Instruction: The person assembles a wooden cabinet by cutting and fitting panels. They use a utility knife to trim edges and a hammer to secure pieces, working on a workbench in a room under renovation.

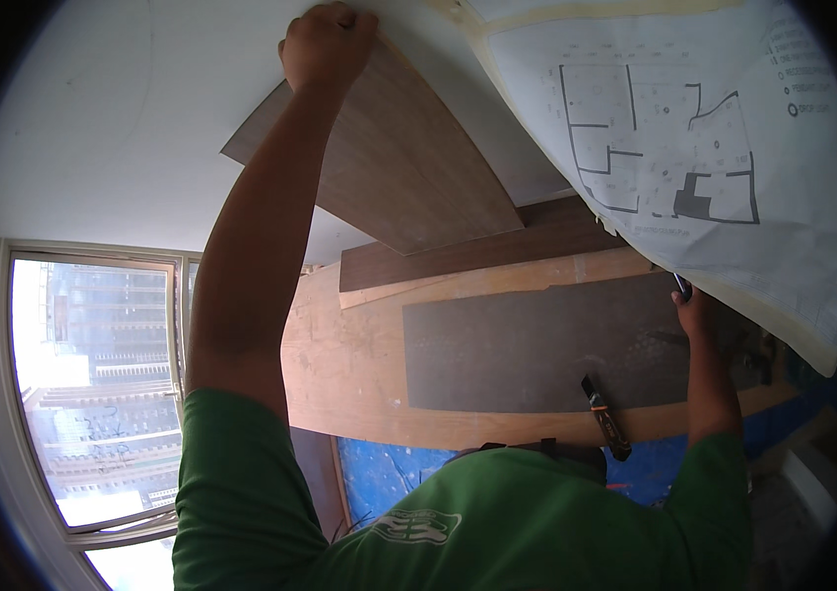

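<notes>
My left hand (328, 49) is raised high, its fingers closed over the top end of a thin wood-grain laminate sheet (428, 167). That sheet tilts against the white wall, its lower corner over a darker brown wood-grain board (364, 274). At the right, my right hand (700, 313) is closed around a slim dark object (682, 287); its far end is hidden by the hanging paper, so its kind is unclear. A dark grey sheet (517, 345) lies flat on the plywood worktop (339, 369) beside that hand. Nearer me, a utility knife (607, 419) rests across the sheet's near edge.
A large paper floor plan (674, 128), edged with tape, hangs at the upper right and sticks out over the worktop. On the left, a window (93, 384) stands in the wall. Blue sheeting (389, 483) shows below the worktop's near edge. Dark items at the far right are unclear.
</notes>
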